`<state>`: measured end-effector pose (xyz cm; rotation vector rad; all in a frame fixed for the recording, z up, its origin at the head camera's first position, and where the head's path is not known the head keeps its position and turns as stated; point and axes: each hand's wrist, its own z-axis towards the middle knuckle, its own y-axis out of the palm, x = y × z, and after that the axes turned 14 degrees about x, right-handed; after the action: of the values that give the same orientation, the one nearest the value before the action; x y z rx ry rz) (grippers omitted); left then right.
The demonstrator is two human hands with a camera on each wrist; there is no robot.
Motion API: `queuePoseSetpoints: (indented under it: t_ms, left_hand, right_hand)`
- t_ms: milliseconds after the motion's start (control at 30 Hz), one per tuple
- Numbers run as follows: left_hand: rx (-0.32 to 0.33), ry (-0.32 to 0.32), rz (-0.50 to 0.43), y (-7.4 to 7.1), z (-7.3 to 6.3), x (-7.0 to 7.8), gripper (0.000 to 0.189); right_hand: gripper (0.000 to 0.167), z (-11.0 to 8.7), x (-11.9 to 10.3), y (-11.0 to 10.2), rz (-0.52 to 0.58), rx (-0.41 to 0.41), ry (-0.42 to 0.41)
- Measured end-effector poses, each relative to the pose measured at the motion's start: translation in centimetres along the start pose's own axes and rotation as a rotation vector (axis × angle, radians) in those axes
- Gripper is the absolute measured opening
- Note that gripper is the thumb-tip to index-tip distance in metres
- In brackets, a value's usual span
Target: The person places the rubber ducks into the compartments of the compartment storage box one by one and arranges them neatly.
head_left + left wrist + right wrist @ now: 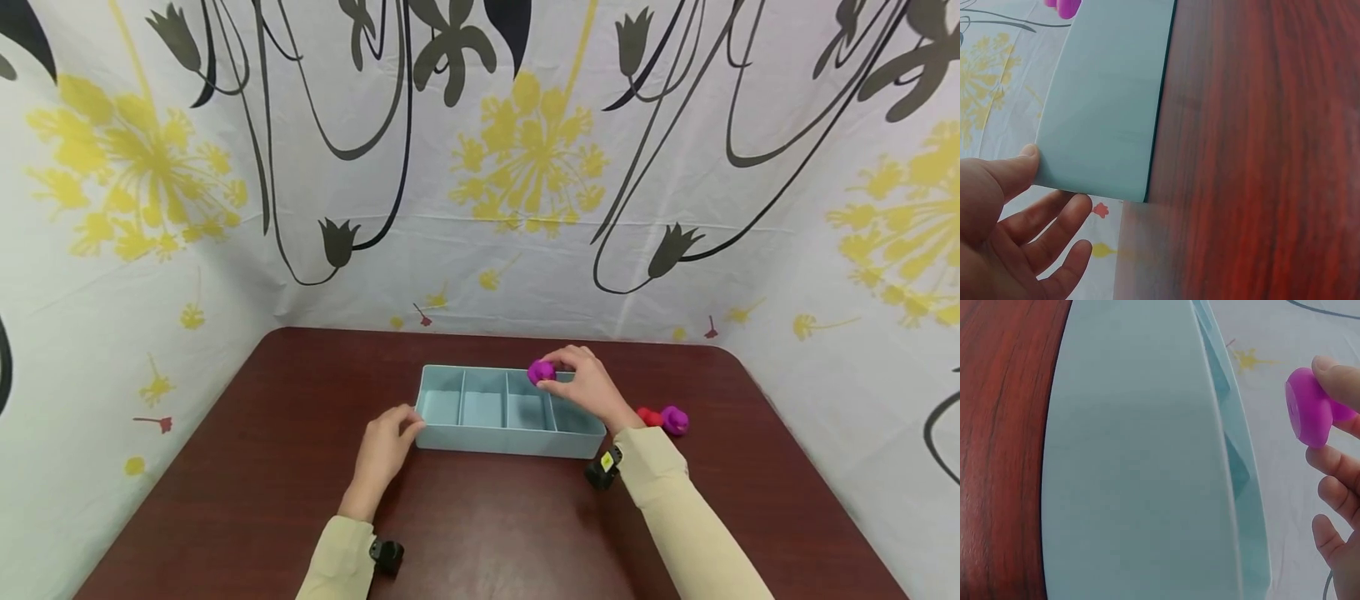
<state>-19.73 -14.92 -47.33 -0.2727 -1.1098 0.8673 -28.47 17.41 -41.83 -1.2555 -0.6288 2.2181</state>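
Note:
A long pale blue-green box [510, 440] with several compartments in a row lies on the table. My right hand [588, 385] pinches a glossy purple rounded piece [539, 372] between thumb and fingers, above the box's far rim. In the right wrist view this purple piece [1308, 407] shows a thick disc-like end and a narrower part behind it, partly hidden by the fingers. At the box's left end, my left hand [386, 446] grips the near corner. In the left wrist view the thumb lies against the long wall and the fingertips meet the short end.
Beside my right wrist, a red piece [648, 417] and another purple piece [675, 421] lie on the table to the right of the box. The dark red-brown table [487, 517] ends at a patterned cloth backdrop [480, 283].

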Motion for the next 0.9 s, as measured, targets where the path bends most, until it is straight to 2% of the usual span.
queuePoseSetpoints:
  t_ms: [200, 433, 667, 900]
  left_hand:
    - [-0.005, -0.001, -0.004, 0.1, 0.1, 0.0, 0.009]
    - [-0.008, -0.008, -0.005, 0.0, 0.0, 0.1, 0.008]
    - [-0.003, 0.005, -0.012, -0.1, 0.0, 0.1, 0.009]
    - [0.001, 0.006, -0.007, -0.2, 0.0, 0.2, 0.012]
  right_hand:
    - [0.036, 0.6, -0.5, 0.7, -0.033, 0.001, -0.016]
    - [0.036, 0.7, -1.2, 1.4, 0.002, -0.011, -0.040]
    - [0.035, 0.6, -1.9, 2.1, 0.003, -0.034, -0.025]
    - [0.034, 0.5, -2.4, 3.2, 0.011, -0.041, -0.084]
